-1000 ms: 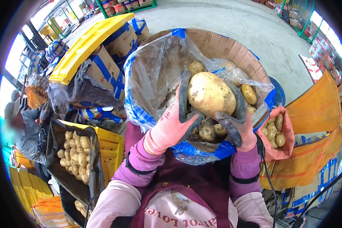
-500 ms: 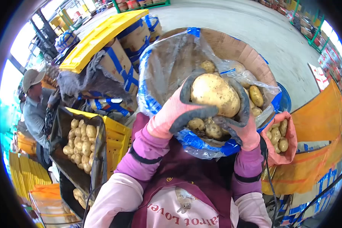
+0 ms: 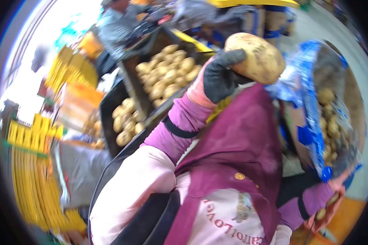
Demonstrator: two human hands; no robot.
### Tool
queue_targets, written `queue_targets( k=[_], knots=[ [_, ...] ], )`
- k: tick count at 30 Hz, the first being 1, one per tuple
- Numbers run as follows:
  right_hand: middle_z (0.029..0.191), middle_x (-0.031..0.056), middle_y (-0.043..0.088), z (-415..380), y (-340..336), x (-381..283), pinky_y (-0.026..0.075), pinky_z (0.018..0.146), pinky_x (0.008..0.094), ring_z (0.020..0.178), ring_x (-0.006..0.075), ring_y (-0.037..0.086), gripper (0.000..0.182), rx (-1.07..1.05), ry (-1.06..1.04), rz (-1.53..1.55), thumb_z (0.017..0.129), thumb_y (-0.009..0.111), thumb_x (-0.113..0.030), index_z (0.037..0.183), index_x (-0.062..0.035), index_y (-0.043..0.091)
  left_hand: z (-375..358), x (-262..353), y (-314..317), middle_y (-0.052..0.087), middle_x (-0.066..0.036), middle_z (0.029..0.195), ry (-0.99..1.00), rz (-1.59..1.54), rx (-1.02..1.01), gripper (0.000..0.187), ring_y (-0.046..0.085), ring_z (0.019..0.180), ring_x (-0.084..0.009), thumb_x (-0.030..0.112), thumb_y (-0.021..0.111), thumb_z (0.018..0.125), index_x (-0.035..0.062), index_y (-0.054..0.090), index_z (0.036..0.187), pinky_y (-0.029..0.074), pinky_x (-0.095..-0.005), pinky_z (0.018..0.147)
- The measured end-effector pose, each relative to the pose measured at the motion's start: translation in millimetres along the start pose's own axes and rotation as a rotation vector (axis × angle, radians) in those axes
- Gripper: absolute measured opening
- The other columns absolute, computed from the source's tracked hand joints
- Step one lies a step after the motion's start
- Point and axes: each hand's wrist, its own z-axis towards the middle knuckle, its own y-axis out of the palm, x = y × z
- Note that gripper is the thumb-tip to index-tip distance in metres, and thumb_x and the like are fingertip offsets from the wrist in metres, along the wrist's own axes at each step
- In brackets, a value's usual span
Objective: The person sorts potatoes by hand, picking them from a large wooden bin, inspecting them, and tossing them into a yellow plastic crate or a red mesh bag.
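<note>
A large pale potato (image 3: pixel 257 59) is gripped in my left hand (image 3: pixel 221 77), which wears a pink glove with a dark grey coating. It is held up in front of my maroon apron. My right hand (image 3: pixel 344 160), in a matching glove, is at the near rim of the big round carton (image 3: pixel 313 110) lined with clear plastic and blue tape. Smaller potatoes (image 3: pixel 330 126) lie inside that carton, beside the hand. Motion blur hides the right fingers, so I cannot make out whether they hold anything.
Left of me stands a dark-lined crate of potatoes (image 3: pixel 165 73), with another potato-filled crate (image 3: pixel 126 122) nearer. A co-worker (image 3: pixel 118 28) is behind them. Stacked yellow crates (image 3: pixel 32 188) and a grey sack (image 3: pixel 84 171) are at far left. A pink sack (image 3: pixel 327 214) sits at lower right.
Both hands were on the large potato over the carton. Now my left hand alone holds it, away from the carton, and my right hand has come off it. My view has swung left.
</note>
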Motion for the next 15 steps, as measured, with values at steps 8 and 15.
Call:
queue_targets(
  k=[8, 15],
  knots=[
    [0.128, 0.0166, 0.055, 18, -6, 22, 0.045, 0.098, 0.0344, 0.119, 0.0259, 0.053, 0.058, -0.078, 0.06, -0.095, 0.086, 0.069, -0.015, 0.135, 0.0007, 0.042, -231, 162, -167, 0.049, -0.022, 0.139, 0.441, 0.263, 0.577, 0.055, 0.048, 0.129, -0.0364, 0.02, 0.059, 0.09, -0.0014, 0.043, 0.138, 0.037, -0.0534, 0.112],
    [0.121, 0.0179, 0.06, 16, -9, 19, 0.046, 0.096, 0.0355, 0.114, 0.0283, 0.058, 0.047, -0.09, 0.086, -0.171, 0.088, 0.067, -0.017, 0.129, 0.001, 0.051, -343, 241, -273, 0.063, -0.018, 0.121, 0.376, 1.261, 0.949, 0.043, 0.062, 0.112, -0.0275, 0.021, 0.058, 0.092, 0.0073, 0.051, 0.133, 0.05, -0.0394, 0.098]
  ],
)
